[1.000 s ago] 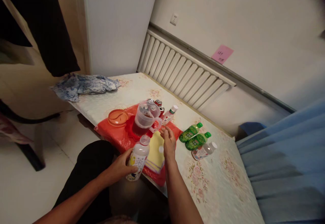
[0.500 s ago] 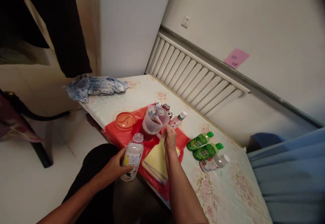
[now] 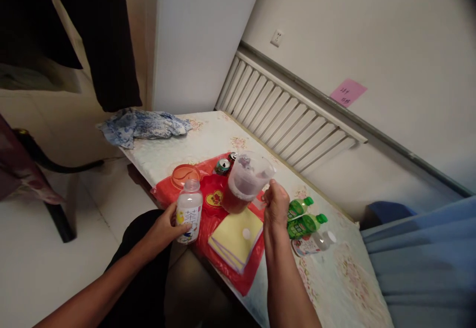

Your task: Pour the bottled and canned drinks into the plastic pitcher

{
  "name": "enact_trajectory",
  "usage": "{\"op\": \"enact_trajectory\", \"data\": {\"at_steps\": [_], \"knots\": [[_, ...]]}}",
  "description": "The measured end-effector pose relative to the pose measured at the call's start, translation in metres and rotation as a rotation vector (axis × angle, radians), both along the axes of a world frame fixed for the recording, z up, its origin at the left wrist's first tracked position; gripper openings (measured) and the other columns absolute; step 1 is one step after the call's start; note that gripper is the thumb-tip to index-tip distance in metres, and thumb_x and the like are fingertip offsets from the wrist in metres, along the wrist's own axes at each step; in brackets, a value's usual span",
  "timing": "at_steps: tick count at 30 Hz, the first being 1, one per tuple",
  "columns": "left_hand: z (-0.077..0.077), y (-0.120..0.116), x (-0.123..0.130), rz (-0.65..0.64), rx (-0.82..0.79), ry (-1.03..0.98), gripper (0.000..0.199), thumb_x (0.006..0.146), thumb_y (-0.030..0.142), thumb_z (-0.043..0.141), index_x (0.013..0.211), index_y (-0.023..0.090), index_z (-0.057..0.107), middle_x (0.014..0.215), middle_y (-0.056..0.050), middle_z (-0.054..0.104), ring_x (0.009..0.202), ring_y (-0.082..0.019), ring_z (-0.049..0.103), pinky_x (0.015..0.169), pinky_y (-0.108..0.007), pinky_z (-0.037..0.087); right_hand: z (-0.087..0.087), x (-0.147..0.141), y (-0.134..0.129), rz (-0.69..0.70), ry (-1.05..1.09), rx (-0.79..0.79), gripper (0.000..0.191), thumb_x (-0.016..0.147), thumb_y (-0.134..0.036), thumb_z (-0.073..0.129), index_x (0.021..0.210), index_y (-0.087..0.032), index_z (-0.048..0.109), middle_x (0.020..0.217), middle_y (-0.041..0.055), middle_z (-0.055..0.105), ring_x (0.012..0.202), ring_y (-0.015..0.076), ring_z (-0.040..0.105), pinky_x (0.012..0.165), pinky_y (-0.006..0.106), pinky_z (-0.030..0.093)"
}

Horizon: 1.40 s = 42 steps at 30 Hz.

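Note:
My left hand [image 3: 167, 229] is wrapped round a clear, uncapped bottle [image 3: 190, 214] with a white printed label, held upright at the table's near edge. My right hand [image 3: 275, 200] grips the handle side of a clear plastic pitcher [image 3: 247, 181], which holds reddish-brown liquid and leans a little. Below the pitcher a folded yellow cloth [image 3: 238, 236] lies on a red plastic sheet [image 3: 241, 281]. Between bottle and pitcher sits a red dish [image 3: 212, 189] with a yellow emblem. The round orange lid [image 3: 185, 175] rests behind the bottle.
Two cans [image 3: 222, 166] stand behind the red dish. Right of my right arm lie two green bottles [image 3: 303, 226] and a clear bottle [image 3: 314, 243] with a white cap. A blue patterned cloth [image 3: 147, 125] is at the table's far left corner, and a radiator [image 3: 290, 114] runs behind.
My right hand has moved right with the pitcher, uncovering the red dish and more of the yellow cloth. The bottle in my left hand is slightly higher and more upright.

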State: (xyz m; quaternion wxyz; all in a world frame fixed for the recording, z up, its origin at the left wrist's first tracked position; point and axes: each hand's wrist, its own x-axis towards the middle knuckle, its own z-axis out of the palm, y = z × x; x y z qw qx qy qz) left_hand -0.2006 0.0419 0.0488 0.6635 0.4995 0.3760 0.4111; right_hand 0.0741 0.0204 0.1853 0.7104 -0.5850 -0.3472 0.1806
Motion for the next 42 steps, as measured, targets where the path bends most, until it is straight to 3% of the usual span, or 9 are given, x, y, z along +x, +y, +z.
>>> {"op": "enact_trajectory", "data": {"at_steps": [7,15,21,29,36,42], "knots": [[0.006,0.019,0.025,0.003,0.079,-0.05,0.084,0.06,0.037,0.081,0.132,0.016,0.043,0.125,-0.014,0.066,0.117,-0.034,0.062,0.095,-0.048,0.054,0.028,0.021,-0.042,-0.066,0.04,-0.055,0.041,0.072,-0.045,0.068,0.053,-0.023,0.039,0.041,-0.012,0.03,0.038,0.0073,0.028,0.041,0.023,0.028],[0.022,0.051,0.072,-0.032,0.246,0.057,0.067,0.06,0.029,0.077,0.119,0.019,0.046,0.118,-0.009,0.063,0.11,-0.03,0.064,0.093,-0.043,0.053,0.039,0.035,-0.086,-0.077,0.032,-0.116,0.044,0.07,-0.047,0.073,0.049,-0.021,0.043,0.04,-0.0099,0.032,0.039,0.0074,0.029,0.041,0.023,0.031],[0.025,0.083,0.112,-0.114,0.341,0.1,0.065,0.06,0.023,0.074,0.118,0.018,0.047,0.116,-0.01,0.063,0.106,-0.028,0.064,0.09,-0.038,0.052,0.043,0.047,-0.102,-0.106,0.001,-0.187,0.05,0.067,-0.051,0.076,0.046,-0.021,0.042,0.042,-0.0084,0.033,0.04,0.0084,0.032,0.041,0.025,0.034],[0.004,0.118,0.133,-0.206,0.437,0.107,0.074,0.058,0.02,0.072,0.128,0.017,0.048,0.122,-0.011,0.064,0.108,-0.029,0.063,0.092,-0.037,0.05,0.038,0.069,-0.098,-0.102,-0.094,-0.287,0.054,0.066,-0.056,0.078,0.045,-0.021,0.043,0.038,-0.0074,0.034,0.037,0.0087,0.032,0.039,0.024,0.031],[-0.005,0.129,0.132,-0.252,0.442,0.149,0.058,0.058,0.02,0.068,0.115,0.018,0.057,0.106,-0.006,0.07,0.094,-0.026,0.067,0.079,-0.032,0.053,0.039,0.068,-0.076,-0.046,-0.18,-0.409,0.052,0.072,-0.059,0.073,0.051,-0.02,0.047,0.04,-0.0056,0.04,0.038,0.0072,0.032,0.039,0.022,0.025],[-0.014,0.133,0.137,-0.286,0.466,0.194,0.06,0.058,0.02,0.069,0.116,0.019,0.055,0.113,-0.008,0.068,0.1,-0.027,0.066,0.081,-0.031,0.052,0.047,0.069,-0.056,0.027,-0.236,-0.454,0.05,0.074,-0.059,0.071,0.055,-0.021,0.045,0.04,-0.0083,0.036,0.037,0.0061,0.026,0.039,0.021,0.019]]}}
